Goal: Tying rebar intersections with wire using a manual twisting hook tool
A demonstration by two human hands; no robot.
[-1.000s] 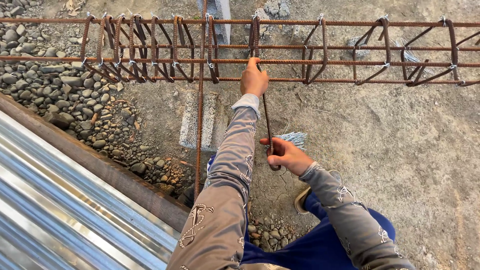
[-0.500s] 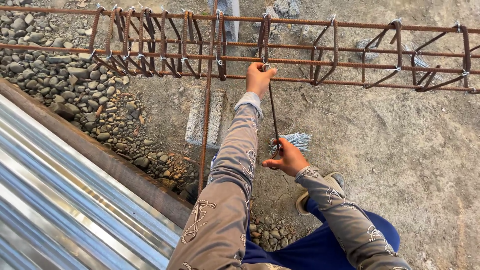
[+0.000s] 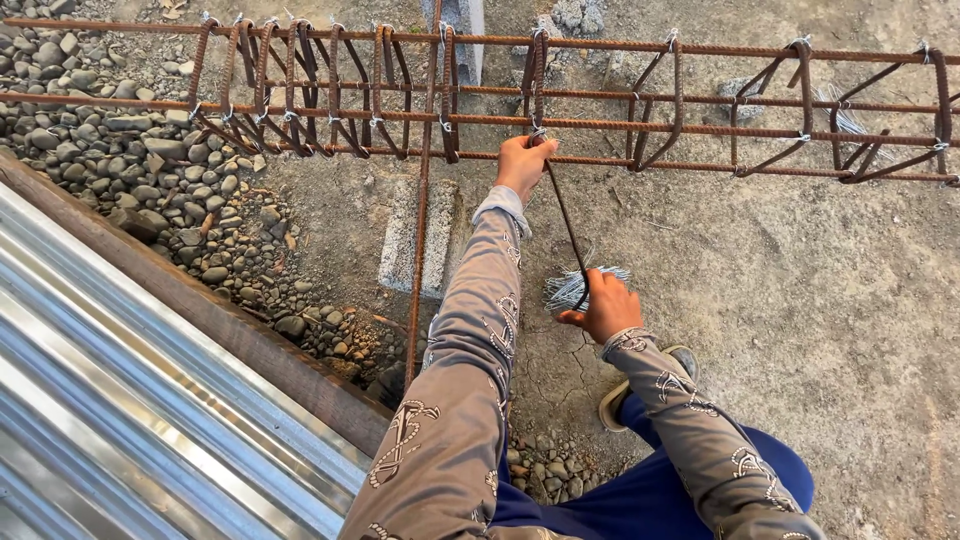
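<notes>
A long rusty rebar cage [image 3: 620, 95] lies across the ground at the top of the head view, with square stirrups tied on by thin wire. My left hand [image 3: 523, 163] reaches out and grips the near bar of the cage beside a stirrup [image 3: 537, 85]. My right hand [image 3: 603, 305] is closed on the handle end of a thin dark hooked tying tool [image 3: 566, 225], whose tip runs up to the wire tie by my left hand. A bundle of short pale tie wires [image 3: 572, 287] lies on the ground just under my right hand.
A single loose rebar [image 3: 419, 250] runs toward me across a concrete block [image 3: 398, 240]. Corrugated metal sheeting [image 3: 120, 400] with a wooden edge beam [image 3: 200, 310] fills the lower left. Pebbles [image 3: 130, 160] cover the left ground; bare cracked earth lies to the right. My sandalled foot [image 3: 625, 395] shows below.
The view has drifted, so the cage and my hands sit slightly further right and lower. My right hand has turned on the tool handle; my left hand has stayed on the bar.
</notes>
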